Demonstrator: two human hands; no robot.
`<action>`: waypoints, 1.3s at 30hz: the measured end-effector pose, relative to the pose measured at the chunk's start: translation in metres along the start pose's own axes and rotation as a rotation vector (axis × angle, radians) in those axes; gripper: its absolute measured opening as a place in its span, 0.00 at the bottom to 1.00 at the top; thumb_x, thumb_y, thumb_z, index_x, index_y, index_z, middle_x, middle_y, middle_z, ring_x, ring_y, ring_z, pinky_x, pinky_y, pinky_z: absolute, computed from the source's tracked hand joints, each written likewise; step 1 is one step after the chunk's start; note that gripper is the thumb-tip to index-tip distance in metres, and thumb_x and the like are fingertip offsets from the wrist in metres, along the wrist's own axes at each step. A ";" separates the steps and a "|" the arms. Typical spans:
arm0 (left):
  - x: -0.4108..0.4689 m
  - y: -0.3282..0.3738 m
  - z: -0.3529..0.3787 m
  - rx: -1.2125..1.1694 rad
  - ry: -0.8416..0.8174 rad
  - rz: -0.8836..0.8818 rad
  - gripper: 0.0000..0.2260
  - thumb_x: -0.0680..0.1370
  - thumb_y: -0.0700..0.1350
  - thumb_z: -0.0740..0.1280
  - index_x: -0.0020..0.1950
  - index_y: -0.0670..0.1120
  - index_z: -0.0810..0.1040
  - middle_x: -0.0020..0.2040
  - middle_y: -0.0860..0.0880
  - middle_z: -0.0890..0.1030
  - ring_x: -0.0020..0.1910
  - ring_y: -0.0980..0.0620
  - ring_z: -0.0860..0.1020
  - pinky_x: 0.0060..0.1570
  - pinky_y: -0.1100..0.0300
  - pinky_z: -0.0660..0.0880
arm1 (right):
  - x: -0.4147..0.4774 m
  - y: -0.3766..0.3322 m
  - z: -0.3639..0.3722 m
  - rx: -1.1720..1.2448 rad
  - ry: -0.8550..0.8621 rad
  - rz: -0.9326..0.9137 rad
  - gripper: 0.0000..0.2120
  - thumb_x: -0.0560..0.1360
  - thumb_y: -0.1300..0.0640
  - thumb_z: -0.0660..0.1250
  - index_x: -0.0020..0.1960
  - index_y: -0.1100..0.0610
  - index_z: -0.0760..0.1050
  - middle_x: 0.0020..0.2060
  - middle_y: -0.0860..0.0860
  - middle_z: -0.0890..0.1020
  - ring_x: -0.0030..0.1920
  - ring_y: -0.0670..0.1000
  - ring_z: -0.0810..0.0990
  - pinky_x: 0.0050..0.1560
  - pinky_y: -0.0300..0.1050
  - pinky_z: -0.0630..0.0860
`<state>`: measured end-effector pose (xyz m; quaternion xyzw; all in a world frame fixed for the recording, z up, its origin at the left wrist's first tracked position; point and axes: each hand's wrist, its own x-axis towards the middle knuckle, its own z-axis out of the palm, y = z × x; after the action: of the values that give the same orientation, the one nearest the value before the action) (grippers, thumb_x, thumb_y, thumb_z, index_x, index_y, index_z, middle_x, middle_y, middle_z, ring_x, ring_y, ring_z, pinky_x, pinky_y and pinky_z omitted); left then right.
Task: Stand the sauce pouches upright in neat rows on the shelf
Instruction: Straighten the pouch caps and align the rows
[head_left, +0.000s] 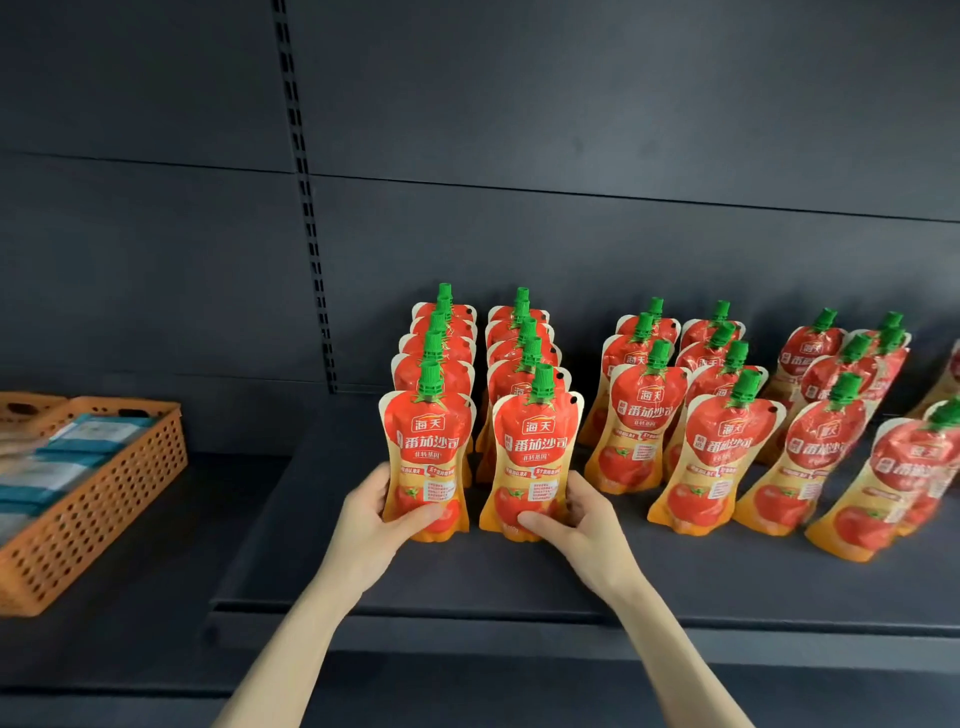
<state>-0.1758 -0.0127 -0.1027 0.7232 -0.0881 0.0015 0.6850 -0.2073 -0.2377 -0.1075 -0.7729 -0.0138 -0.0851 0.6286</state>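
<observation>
Red and orange tomato sauce pouches with green caps stand upright in several rows on the dark shelf (519, 582). My left hand (371, 519) grips the lower part of the front pouch (428, 447) of the leftmost row. My right hand (576, 519) grips the bottom of the front pouch (535, 447) of the second row. Both pouches stand on the shelf. Further right, the rows of pouches (722, 457) lean a little, and the front one at the far right (883, 488) is blurred.
An orange perforated basket (98, 499) with flat blue and white packets sits on the lower left shelf. A slotted upright (306, 208) runs down the dark back panel. Bare shelf lies in front of the rows and left of them.
</observation>
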 end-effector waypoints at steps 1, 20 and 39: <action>-0.001 -0.002 0.000 0.025 -0.006 0.005 0.18 0.69 0.40 0.74 0.54 0.53 0.76 0.49 0.53 0.83 0.51 0.57 0.81 0.43 0.64 0.78 | 0.000 0.002 0.000 -0.013 -0.002 0.003 0.18 0.69 0.56 0.73 0.56 0.48 0.73 0.53 0.45 0.82 0.54 0.44 0.81 0.52 0.38 0.78; 0.005 -0.013 0.000 0.125 0.001 0.045 0.20 0.70 0.45 0.74 0.59 0.55 0.73 0.54 0.55 0.81 0.54 0.54 0.80 0.51 0.60 0.78 | -0.001 0.003 0.004 -0.110 0.033 -0.023 0.20 0.70 0.54 0.73 0.58 0.46 0.70 0.51 0.39 0.79 0.53 0.40 0.78 0.46 0.26 0.74; 0.004 -0.010 0.000 0.126 -0.008 0.040 0.20 0.71 0.44 0.72 0.60 0.53 0.72 0.55 0.55 0.80 0.54 0.54 0.79 0.49 0.65 0.76 | -0.001 0.006 0.004 -0.117 0.032 -0.011 0.24 0.69 0.52 0.73 0.63 0.50 0.70 0.56 0.44 0.80 0.56 0.44 0.79 0.56 0.38 0.76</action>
<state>-0.1707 -0.0126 -0.1125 0.7628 -0.1051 0.0177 0.6377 -0.2069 -0.2345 -0.1139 -0.8069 -0.0028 -0.1017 0.5819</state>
